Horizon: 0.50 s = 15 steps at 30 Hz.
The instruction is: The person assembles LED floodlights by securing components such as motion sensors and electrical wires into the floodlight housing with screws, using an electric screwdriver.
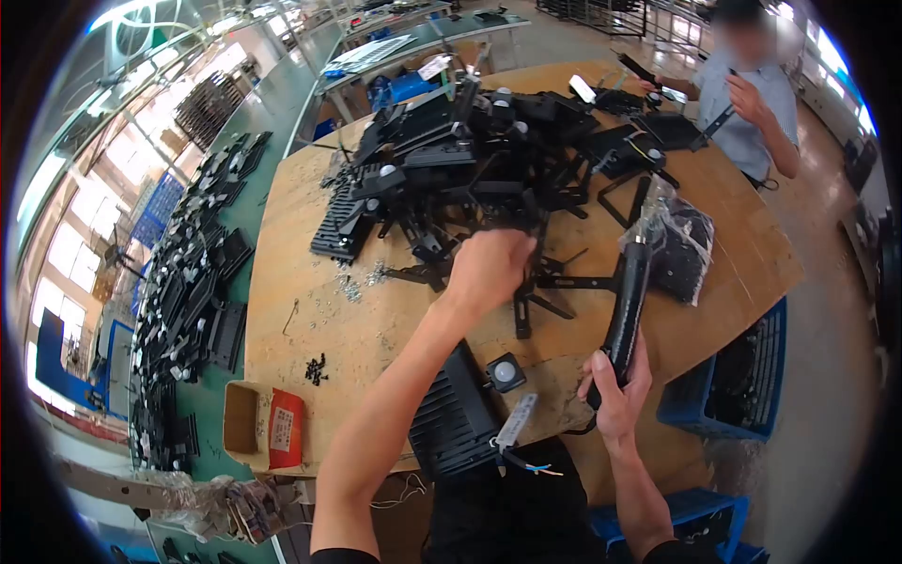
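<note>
My left hand (490,268) reaches to the near edge of a heap of black lamp parts and brackets (442,155). Its fingers curl down among the dark pieces, and whatever they grip is hidden. In my right hand (620,390) is a black electric screwdriver (627,305), held upright with its metal tip pointing up. A black finned floodlight (453,414) lies at the table's near edge, close to my body. Attached beside it is a small motion sensor (505,372) with a white dome. A white tag (516,420) and a cable with bare coloured wire ends hang at its front.
On the wooden table (310,216) are loose black screws (317,368), small silver hardware (350,288), an open carton (263,428) and a plastic bag of black parts (681,249). Blue crates (728,376) stand at the right. A co-worker (752,103) handles parts across the table.
</note>
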Motion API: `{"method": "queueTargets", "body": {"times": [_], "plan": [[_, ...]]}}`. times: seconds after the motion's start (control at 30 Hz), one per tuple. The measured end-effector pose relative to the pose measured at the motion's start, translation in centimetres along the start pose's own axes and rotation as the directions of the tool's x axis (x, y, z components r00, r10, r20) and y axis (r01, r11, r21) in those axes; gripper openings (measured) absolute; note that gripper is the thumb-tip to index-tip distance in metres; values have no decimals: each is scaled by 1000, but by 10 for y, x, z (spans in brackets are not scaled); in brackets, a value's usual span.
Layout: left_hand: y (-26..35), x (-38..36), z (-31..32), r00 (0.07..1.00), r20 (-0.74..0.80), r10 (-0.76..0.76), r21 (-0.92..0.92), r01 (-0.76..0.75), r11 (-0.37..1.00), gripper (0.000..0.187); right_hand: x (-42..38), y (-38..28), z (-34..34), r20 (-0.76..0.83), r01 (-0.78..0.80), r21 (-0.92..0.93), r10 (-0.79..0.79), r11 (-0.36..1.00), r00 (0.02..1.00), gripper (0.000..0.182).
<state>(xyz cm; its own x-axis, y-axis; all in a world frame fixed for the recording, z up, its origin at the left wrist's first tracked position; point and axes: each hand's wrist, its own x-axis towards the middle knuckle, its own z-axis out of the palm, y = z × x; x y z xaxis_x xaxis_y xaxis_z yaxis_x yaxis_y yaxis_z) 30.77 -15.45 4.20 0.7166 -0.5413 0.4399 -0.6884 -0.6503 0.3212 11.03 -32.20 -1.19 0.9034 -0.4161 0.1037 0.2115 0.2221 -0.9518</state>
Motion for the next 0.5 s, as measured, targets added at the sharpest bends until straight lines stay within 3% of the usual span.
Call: {"method": "queueTargets", "body": {"times": [0.03,0.07,0.1,0.17,0.3,0.37,0.4,0.43,0.47,0.5], "plan": [[1,13,3,944,217,-250,-158,287,945,28,-1,0,0,-22,2,-1,-2,1000,1000,70],[2,23,5,780,451,-433,-232,571,788,32,-1,-1,1,-25,-8,4,8,1000,1000,70],[3,31,7,784,450,-428,-234,566,791,32,0,-2,2,-16,-16,9,16,1000,1000,70],[2,43,14,645,636,-424,-348,730,589,39,1,-1,1,-18,-11,-1,11,1000,1000,69],[-7,57,22,632,703,-327,-436,746,503,39,1,-2,1,11,-12,39,12,999,1000,69],[5,59,20,632,631,-451,-297,733,612,38,2,1,-1,19,-10,45,9,999,1000,69],[17,56,14,767,468,-440,-142,556,819,32,4,5,-2,27,14,37,-15,999,1000,69],[22,57,15,762,474,-442,-141,561,816,32,4,6,-3,34,31,28,-32,999,999,69],[28,58,17,935,150,-322,-17,328,944,29,2,5,-4,36,11,23,-12,1000,999,69],[29,54,21,984,-150,-99,189,127,974,27,3,5,-3,28,16,27,-17,1000,999,68]]}}
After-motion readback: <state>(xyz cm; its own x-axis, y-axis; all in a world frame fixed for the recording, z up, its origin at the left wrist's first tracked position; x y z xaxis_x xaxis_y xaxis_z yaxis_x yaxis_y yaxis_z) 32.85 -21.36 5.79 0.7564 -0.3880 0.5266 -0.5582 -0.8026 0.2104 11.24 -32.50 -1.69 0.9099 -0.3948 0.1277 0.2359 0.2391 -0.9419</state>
